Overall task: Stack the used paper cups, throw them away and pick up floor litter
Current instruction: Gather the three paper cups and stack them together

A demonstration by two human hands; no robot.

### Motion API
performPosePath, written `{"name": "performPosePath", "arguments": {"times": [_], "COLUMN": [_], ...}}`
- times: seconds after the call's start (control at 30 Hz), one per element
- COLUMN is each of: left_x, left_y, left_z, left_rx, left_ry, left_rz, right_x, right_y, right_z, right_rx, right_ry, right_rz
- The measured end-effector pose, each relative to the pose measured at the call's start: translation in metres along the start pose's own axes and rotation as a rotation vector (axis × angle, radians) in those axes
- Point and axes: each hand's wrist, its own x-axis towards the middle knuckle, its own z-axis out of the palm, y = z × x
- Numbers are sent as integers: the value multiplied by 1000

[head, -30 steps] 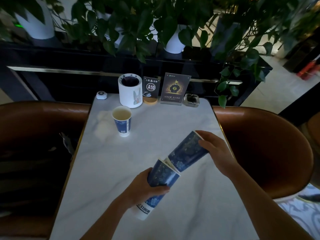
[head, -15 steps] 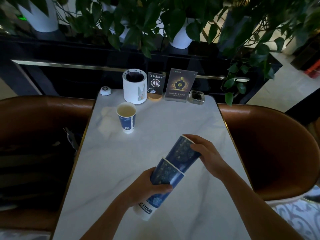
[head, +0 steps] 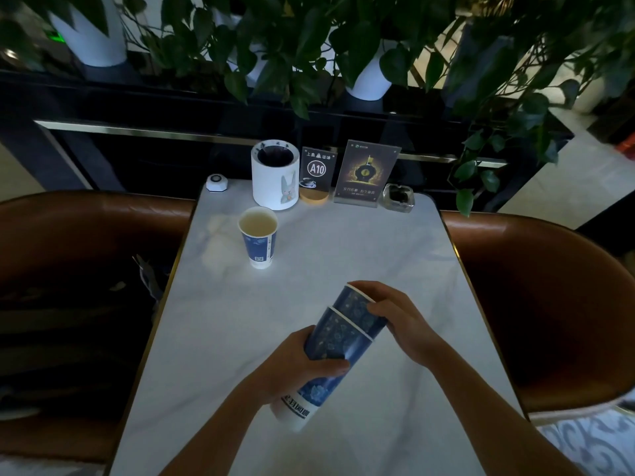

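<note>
Gripping both cups, hands (head: pixel 343 338) have pushed inner cup (head: pixel 357 305) deeper into outer cup (head: pixel 330 345).

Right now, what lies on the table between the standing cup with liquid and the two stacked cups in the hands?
Nothing: in the head view, only bare table separates the standing cup from the stacked cups.

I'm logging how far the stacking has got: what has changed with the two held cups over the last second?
The right hand has pushed the inner cup deeper into the outer cup, so only a short band below its rim now shows. The left hand still grips the outer cup, tilted over the table. The third cup, with liquid in it, stands untouched.
</note>
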Motion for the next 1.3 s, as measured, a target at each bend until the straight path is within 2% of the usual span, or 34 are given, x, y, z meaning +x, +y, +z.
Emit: {"name": "performPosePath", "arguments": {"times": [0.4,0.77,1.3], "left_x": [12,16,18], "left_y": [0,1,-11], "left_z": [-2,-1,-16], "left_rx": [-22,-13,-39], "left_ry": [25,26,75], "left_rz": [3,-3,-19], "right_x": [6,1,20], "right_y": [5,10,13], "right_z": [16,21,38], "right_rx": [-29,-28,-62], "right_ry": [-65,-60,-109], "right_rz": [42,75,52]}}
